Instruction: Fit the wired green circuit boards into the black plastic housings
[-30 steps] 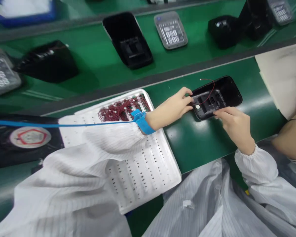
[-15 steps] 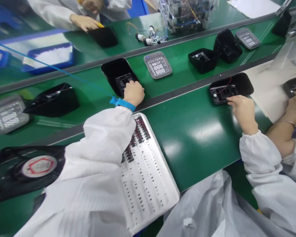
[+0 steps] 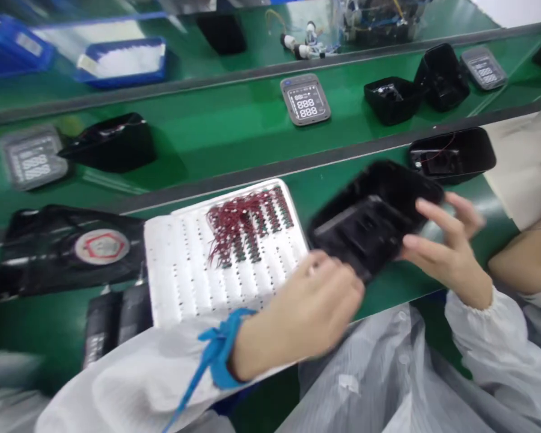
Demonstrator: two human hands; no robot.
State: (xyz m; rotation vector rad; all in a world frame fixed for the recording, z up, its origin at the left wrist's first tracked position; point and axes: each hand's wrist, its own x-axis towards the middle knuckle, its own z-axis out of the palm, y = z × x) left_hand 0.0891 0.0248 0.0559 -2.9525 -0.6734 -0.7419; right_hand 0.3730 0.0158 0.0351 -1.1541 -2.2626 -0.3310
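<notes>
A black plastic housing [image 3: 360, 216], open side up and blurred by motion, is held tilted above the green bench. My left hand [image 3: 306, 300], with a blue wrist strap [image 3: 228, 349], is closed on its near left edge. At the housing's right end, my right hand [image 3: 451, 246] has its fingers round the rim. Behind it on the bench lies a second black housing [image 3: 473, 153] with a thin red wire inside. Left of my hands is a white foam tray [image 3: 166, 258] holding rows of small parts with dark red wires [image 3: 238, 219].
On the green ledge behind stand a grey display panel [image 3: 305, 99], several black housings [image 3: 112, 141] and another display panel [image 3: 33, 159]. A blue bin [image 3: 121, 63] sits farther back. A black bag [image 3: 63, 249] lies left of the tray. A co-worker's arm [image 3: 525, 258] is at the right.
My left hand went to the ledge and brought a black housing down to the bench front. My right hand let go of the wired housing, now farther right, and moved to the new one.
</notes>
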